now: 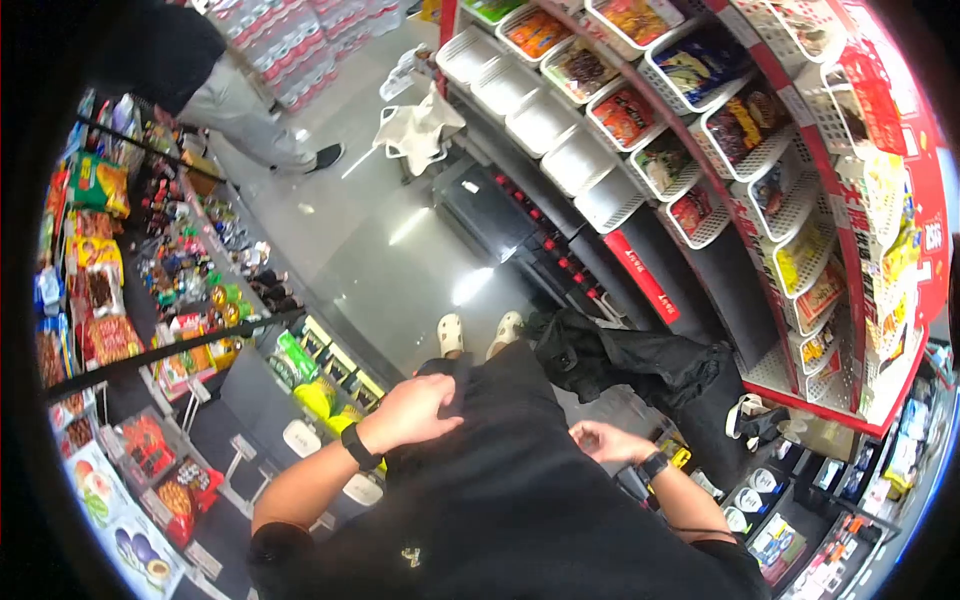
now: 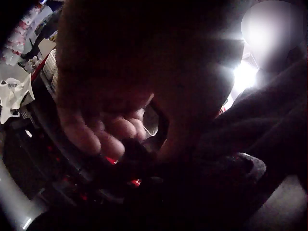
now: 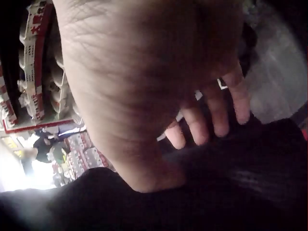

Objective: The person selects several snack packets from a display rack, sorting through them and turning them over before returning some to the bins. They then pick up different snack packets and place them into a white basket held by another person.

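One left hand (image 1: 412,412) is bending its fingers over the black clothing (image 1: 500,395) at the lower centre; whether it's gripping cloth, I can't tell. The right hand (image 1: 610,442) is hanging beside that clothing, fingers loose and slightly apart. The cloth is looking plain and dark. Beyond, a glossy grey floor (image 1: 375,245) is reflecting lights near two pale shoes (image 1: 451,332). White baskets (image 1: 541,122) are lining the upper right, and someone in grey trousers (image 1: 235,112) is standing upper left.
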Motion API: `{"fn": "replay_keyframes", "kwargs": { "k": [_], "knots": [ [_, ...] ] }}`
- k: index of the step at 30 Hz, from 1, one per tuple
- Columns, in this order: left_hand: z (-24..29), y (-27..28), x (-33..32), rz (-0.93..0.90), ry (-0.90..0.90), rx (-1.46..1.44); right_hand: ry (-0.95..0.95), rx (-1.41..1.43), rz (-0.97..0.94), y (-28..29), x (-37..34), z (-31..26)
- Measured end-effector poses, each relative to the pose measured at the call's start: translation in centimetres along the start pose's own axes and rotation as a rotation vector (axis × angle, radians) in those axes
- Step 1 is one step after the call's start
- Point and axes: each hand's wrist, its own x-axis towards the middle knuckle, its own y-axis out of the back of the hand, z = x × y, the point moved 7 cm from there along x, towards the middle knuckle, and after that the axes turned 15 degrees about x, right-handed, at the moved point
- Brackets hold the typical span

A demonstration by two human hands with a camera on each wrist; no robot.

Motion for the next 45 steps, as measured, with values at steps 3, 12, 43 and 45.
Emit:
{"fn": "replay_keyframes", "kwargs": {
  "k": [3, 12, 43, 45],
  "knots": [
    [1.3, -0.9, 1.0, -0.051, -0.181, -0.184, 0.058, 0.18, 0.121, 0.0, -1.9, 4.6],
    [2.5, 0.1, 1.0, -0.238, -0.335, 0.024, -0.083, 0.841, 0.61, -1.0, -2.5, 18.9],
    [-13.2, -3.0, 1.0, -0.083, 0.303, -0.314, 0.175, 0.422, 0.693, 9.3, 6.0, 6.0],
    [-18.6, -2.9, -0.2, 0.118, 0.43, 0.064, 0.221, 0.22, 0.652, 12.3, 5.9, 3.5]
  ]
}}
